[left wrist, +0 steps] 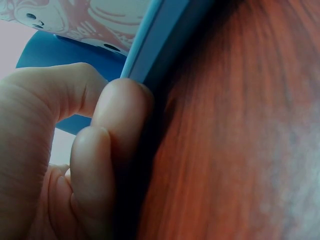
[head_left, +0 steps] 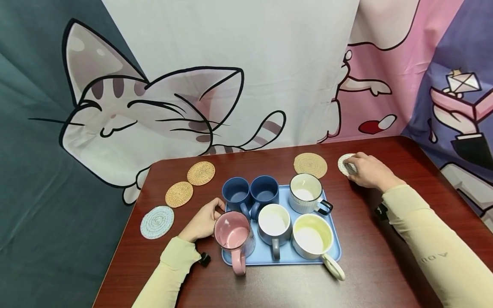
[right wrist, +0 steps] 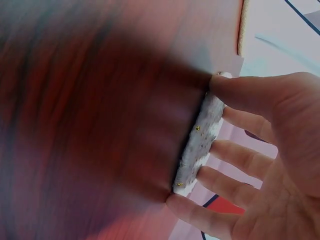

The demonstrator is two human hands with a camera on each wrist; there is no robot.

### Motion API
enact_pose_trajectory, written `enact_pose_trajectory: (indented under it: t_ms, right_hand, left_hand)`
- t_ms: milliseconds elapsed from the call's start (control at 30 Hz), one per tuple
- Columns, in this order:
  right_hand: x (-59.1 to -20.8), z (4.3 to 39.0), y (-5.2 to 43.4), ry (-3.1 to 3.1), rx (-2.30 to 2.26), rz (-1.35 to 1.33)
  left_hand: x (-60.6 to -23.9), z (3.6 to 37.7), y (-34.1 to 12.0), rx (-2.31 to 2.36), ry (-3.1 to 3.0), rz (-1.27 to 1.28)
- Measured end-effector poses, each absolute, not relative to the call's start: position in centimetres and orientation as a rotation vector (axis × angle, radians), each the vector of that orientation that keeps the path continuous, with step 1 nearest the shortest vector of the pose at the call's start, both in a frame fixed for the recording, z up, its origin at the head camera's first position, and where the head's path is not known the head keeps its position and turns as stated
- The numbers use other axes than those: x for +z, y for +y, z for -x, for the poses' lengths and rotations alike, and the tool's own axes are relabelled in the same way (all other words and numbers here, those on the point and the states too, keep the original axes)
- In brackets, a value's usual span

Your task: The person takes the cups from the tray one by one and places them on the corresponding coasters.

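Note:
My left hand (head_left: 203, 220) grips the left edge of a light blue tray (head_left: 285, 255), by the pink mug (head_left: 235, 231). In the left wrist view its fingers (left wrist: 122, 107) are at the tray's rim (left wrist: 142, 55). On the tray stand two blue mugs (head_left: 236, 192), a white mug (head_left: 305, 190) with a black handle, a grey mug (head_left: 274, 224) and a pale yellow cup (head_left: 313, 239). At the far right my right hand (head_left: 370, 172) holds a small white round coaster (head_left: 344, 162) by its edges. In the right wrist view that coaster (right wrist: 200, 137) is seen edge-on.
Two tan coasters (head_left: 201, 173) and a pale blue coaster (head_left: 157, 222) lie left of the tray. A larger straw-coloured coaster (head_left: 310, 165) lies behind the white mug. Printed cloth (head_left: 246, 51) hangs behind the brown table (head_left: 369, 265).

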State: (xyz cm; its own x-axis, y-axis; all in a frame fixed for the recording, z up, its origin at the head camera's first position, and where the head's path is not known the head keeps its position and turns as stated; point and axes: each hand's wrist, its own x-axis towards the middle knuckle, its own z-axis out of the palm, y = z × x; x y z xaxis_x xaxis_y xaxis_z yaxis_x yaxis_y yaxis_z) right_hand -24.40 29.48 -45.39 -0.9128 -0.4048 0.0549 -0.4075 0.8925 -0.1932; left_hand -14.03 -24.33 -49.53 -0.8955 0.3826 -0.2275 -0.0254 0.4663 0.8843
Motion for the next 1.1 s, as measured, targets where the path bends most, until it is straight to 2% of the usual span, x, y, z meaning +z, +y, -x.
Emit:
enact_pose_trajectory:
  t_ms: [1100]
  right_hand:
    - [-45.55, 24.80, 28.45, -3.058, 0.333, -0.660]
  left_hand:
    - [-49.74, 14.14, -24.45, 1.394, 2.340, -0.298]
